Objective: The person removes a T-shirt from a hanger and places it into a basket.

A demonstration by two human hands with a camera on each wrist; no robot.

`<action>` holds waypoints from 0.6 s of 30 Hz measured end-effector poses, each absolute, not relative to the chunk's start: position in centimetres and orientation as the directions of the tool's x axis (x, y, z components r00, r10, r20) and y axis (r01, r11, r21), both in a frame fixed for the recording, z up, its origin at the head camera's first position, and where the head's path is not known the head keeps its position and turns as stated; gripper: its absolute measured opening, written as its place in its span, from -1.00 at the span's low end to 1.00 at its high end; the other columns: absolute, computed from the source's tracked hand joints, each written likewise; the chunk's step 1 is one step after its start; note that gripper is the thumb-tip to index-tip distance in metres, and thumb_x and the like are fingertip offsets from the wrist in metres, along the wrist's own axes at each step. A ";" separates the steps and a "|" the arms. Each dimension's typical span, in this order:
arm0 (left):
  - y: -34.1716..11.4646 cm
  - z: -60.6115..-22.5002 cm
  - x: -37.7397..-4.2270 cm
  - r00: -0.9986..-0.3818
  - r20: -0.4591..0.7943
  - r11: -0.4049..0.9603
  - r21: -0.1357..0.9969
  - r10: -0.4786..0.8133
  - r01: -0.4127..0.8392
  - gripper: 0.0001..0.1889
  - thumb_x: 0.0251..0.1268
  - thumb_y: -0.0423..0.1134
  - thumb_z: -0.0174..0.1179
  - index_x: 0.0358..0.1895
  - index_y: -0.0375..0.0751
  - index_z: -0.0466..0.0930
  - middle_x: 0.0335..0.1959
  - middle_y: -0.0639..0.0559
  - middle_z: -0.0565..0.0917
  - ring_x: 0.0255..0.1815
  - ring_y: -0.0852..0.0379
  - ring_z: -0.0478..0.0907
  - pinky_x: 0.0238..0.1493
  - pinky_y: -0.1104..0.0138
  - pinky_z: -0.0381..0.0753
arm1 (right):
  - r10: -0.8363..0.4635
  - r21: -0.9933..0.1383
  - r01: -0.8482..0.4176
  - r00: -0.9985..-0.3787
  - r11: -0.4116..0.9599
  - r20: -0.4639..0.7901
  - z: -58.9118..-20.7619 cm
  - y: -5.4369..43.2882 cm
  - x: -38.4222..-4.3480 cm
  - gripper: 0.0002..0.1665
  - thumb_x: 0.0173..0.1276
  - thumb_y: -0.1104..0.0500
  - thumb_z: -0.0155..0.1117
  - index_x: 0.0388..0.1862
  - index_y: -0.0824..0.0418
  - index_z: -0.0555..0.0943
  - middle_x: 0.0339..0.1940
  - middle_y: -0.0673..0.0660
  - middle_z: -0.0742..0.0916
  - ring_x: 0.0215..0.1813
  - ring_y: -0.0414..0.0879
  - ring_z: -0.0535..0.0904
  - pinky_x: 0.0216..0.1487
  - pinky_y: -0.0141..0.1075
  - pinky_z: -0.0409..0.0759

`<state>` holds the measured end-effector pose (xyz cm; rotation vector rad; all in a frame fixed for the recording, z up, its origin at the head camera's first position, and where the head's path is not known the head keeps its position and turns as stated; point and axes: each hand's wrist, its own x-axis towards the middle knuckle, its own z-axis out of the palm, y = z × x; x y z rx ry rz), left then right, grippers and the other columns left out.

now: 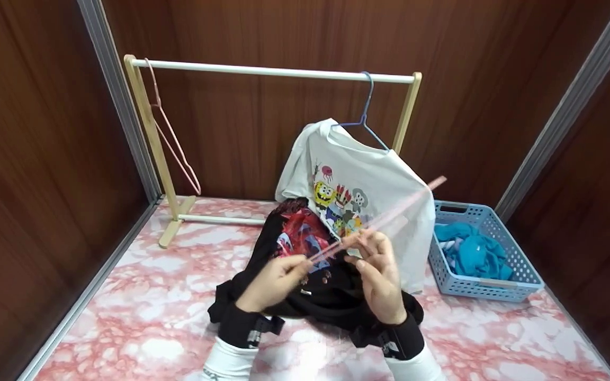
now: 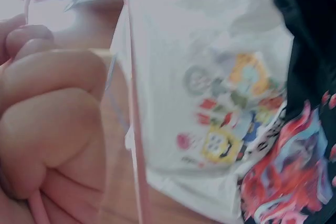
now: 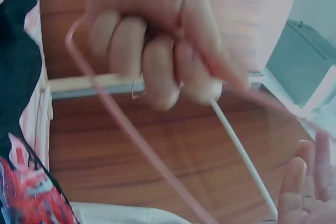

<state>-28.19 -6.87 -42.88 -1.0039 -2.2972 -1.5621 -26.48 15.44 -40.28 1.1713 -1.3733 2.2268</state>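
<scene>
Both hands hold a pink hanger (image 1: 397, 211), raised above a black garment (image 1: 331, 301) with a red and blue print (image 1: 305, 235). My left hand (image 1: 276, 280) pinches its lower left end; in the left wrist view the left hand's fingers (image 2: 58, 124) curl round a pink bar. My right hand (image 1: 379, 275) grips it further along, fingers bent, as the right wrist view shows too. The hanger slants up to the right and blurs at its far end. Behind it, a white shirt (image 1: 358, 159) with cartoon figures hangs from a blue hanger (image 1: 364, 120).
A wooden rack with a white rail (image 1: 278, 71) stands at the back. Another pink hanger (image 1: 175, 143) hangs at its left end. On the right, a blue basket (image 1: 527, 264) holds teal cloth (image 1: 477, 254). Brown panels (image 1: 35, 116) enclose the marbled pink table (image 1: 141, 307).
</scene>
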 end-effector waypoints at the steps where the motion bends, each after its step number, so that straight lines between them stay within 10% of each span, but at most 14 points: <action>1: -7.5 -42.8 -28.2 -0.766 0.497 0.205 0.767 0.408 0.608 -0.64 0.62 -0.24 0.06 -0.49 -0.26 0.44 -0.59 0.22 0.31 -0.55 0.37 0.25 -0.44 0.49 0.26 | -0.191 -0.641 -0.620 -0.635 -0.452 0.749 -40.4 15.6 -26.7 -0.46 0.34 0.59 -0.15 0.25 0.27 0.34 0.16 0.08 0.67 0.22 -0.12 0.60 0.18 -0.34 0.60; 9: -10.7 -42.4 -28.7 -0.911 0.408 0.119 0.903 0.064 0.413 -0.65 0.67 -0.27 -0.02 -0.41 -0.33 0.45 -0.73 0.19 0.24 -0.72 0.37 0.16 -0.62 0.52 0.15 | -0.290 -0.828 -0.452 -0.884 0.333 0.366 -43.0 17.0 -29.9 -0.26 0.28 0.26 0.50 0.37 0.36 0.39 0.28 0.34 0.60 0.25 0.17 0.59 0.27 0.00 0.63; 18: -11.8 -43.7 -30.2 -0.965 0.186 -0.133 0.968 -0.186 0.213 -0.53 0.69 -0.03 -0.07 -0.49 -0.20 0.25 -0.75 0.21 0.17 -0.85 0.39 0.06 -0.80 0.54 0.04 | -0.287 -0.466 -0.240 -0.957 0.852 -0.031 -49.0 16.7 -32.7 0.57 -0.20 -0.19 0.79 0.66 0.26 0.07 0.50 0.58 0.34 0.46 0.62 0.26 0.42 0.46 0.27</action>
